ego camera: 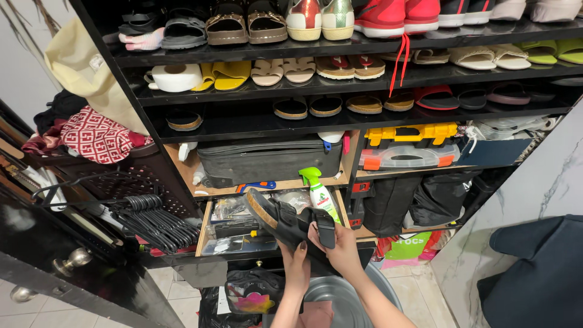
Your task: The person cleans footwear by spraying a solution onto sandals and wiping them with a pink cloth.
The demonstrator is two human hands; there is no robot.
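In front of the black shoe rack (255,124), low over a grey metal basin (340,297), I hold one item: a black sandal (285,222) with a cork-coloured sole edge and buckled straps, tilted so its toe points up and to the left. My left hand (296,262) grips it from below at the heel end, fingers wrapped round the sole, dark-painted nails showing. My right hand (340,246) is closed on the strap side, thumb pressing a black strap with its buckle. Just behind the sandal: a white spray bottle (319,194) with a green trigger, standing on a wooden shelf beside an open drawer (234,228) of small tools and packets. On the shelf above that: a long grey soft case (270,161), lying flat. To its right: a yellow tool case (413,133) stacked on a clear organiser box (407,158) with orange latches. Upper shelves: rows of sandals, slippers and sneakers in pairs, a red sneaker (379,15) with its lace hanging down past two shelves, and a white roll of paper (176,77) at the left end. Left of the rack: a bundle of black hangers (155,218), and a red-and-white patterned cloth (97,135) heaped on a dark crate.
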